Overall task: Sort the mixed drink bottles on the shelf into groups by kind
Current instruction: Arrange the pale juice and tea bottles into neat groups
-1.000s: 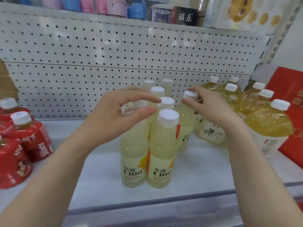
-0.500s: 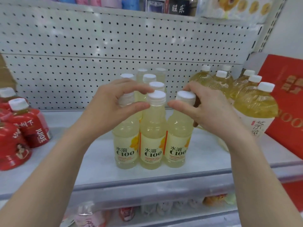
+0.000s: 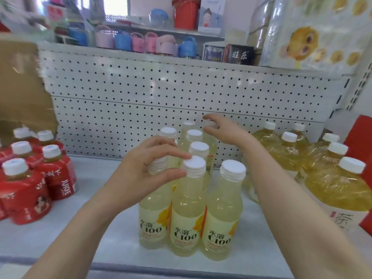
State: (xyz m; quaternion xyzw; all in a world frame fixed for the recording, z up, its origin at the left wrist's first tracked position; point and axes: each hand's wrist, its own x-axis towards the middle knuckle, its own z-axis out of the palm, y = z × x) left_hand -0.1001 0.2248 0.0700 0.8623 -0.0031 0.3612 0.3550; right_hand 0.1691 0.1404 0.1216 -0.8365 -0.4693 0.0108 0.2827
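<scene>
Several pale lemon C100 bottles (image 3: 187,218) with white caps stand in rows at the middle of the shelf (image 3: 100,228). My left hand (image 3: 147,170) is closed around the cap of the front-left lemon bottle (image 3: 153,224), its fingertips touching the middle front cap. My right hand (image 3: 223,129) reaches to the back row, thumb and forefinger pinching the cap of the back-right lemon bottle (image 3: 210,124). The front-right lemon bottle (image 3: 223,214) stands free. Red juice bottles (image 3: 54,174) are grouped at the left, large golden tea bottles (image 3: 338,190) at the right.
A white pegboard wall (image 3: 161,93) backs the shelf. A cardboard sheet (image 3: 22,87) leans at the far left, a red box (image 3: 360,137) at the far right. The upper shelf holds coloured cups (image 3: 141,42) and small boxes (image 3: 239,54).
My right hand let go of the front-right lemon bottle and moved back to the rear row. My left hand stayed on the front-left bottle. The view tilted upward.
</scene>
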